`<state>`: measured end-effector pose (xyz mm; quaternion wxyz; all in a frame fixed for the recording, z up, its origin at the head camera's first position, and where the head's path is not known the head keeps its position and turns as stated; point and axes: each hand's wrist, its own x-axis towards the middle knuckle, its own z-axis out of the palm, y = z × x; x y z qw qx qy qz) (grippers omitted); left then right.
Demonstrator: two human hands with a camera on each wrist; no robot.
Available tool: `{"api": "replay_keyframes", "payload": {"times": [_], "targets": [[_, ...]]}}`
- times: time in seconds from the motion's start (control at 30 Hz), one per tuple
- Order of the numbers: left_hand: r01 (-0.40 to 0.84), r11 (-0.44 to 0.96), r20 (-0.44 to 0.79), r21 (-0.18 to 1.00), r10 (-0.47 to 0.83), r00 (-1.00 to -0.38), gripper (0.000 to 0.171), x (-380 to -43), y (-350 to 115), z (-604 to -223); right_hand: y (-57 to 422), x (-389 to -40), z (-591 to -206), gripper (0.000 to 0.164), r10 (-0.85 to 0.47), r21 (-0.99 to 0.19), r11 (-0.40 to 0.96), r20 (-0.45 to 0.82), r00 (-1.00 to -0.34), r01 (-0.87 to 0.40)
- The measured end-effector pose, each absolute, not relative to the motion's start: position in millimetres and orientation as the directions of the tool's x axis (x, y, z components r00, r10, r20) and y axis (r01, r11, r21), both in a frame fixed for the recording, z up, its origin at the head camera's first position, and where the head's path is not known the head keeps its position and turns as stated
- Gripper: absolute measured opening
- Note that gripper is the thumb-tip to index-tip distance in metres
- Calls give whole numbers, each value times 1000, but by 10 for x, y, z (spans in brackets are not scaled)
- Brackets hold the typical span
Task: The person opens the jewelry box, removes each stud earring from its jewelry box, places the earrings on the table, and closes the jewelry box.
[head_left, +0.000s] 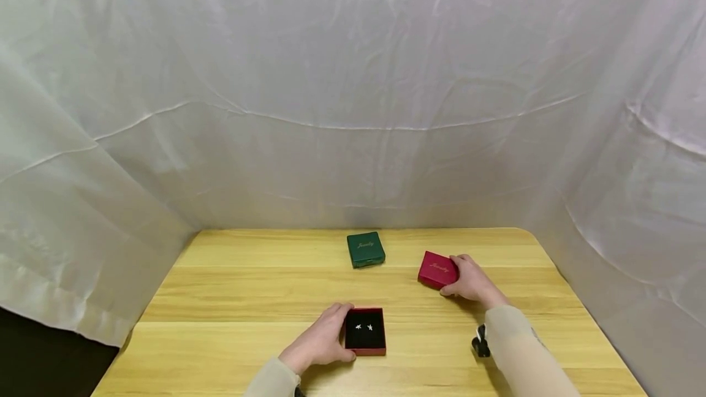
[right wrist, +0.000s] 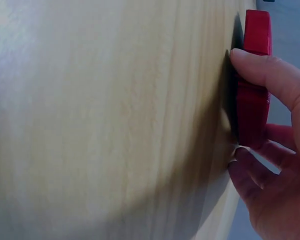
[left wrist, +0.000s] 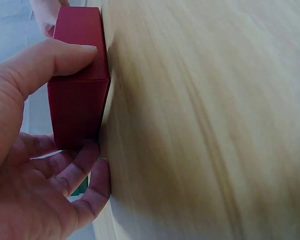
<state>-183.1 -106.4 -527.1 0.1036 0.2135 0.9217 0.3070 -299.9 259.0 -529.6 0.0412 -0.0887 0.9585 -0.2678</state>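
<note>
Fingers and thumb of the left hand [head_left: 321, 337] grip opposite sides of an open red box [head_left: 371, 351] standing on the table [head_left: 248, 287], on the near side of the green box [head_left: 366, 250]; two small silvery pieces [head_left: 370, 327] rest on the red box's black lining [head_left: 364, 339]. Right of the green box and slightly nearer, a red lid [head_left: 437, 270] is pinched by the thumb and fingers of the right hand [head_left: 470, 280].

I've got a green box [head_left: 366, 251] sitting near the far edge of the pale wood table [head_left: 248, 287], gold-ish lettering [head_left: 366, 244] on top. Wrinkly grey cloth [head_left: 353, 78] hangs around the back and sides, and a dark patch [head_left: 44, 354] shows below it on my left.
</note>
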Motion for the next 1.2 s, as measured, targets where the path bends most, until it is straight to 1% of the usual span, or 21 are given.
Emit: {"api": "replay_keyframes", "payload": {"times": [0.27,0.43,0.7,0.87,1.07,1.2], "targets": [[343,722,-51,601,463,-885,94,-1847,-1063,-5285,2609,-2999,-5311,97,-199,-517,842,-39,-979,-151],[348,719,-48,602,467,-883,93,-1854,-1061,-5294,2618,-2993,-5320,101,-199,-528,836,-44,-979,-146],[336,721,-50,606,456,-889,94,-1853,-1065,-5306,2611,-2938,-5254,104,-170,-611,785,-58,-984,-99],[342,721,-48,603,461,-886,94,-1860,-1064,-5298,2540,-2857,-5172,94,-149,-604,789,-7,-989,-114],[350,725,-44,594,463,-885,93,-1861,-1065,-5294,2365,-2719,-5107,74,-177,-579,784,137,-975,-224],[351,726,-44,592,464,-885,94,-1867,-1066,-5303,2183,-2609,-5092,62,-211,-585,763,173,-962,-273]]}}
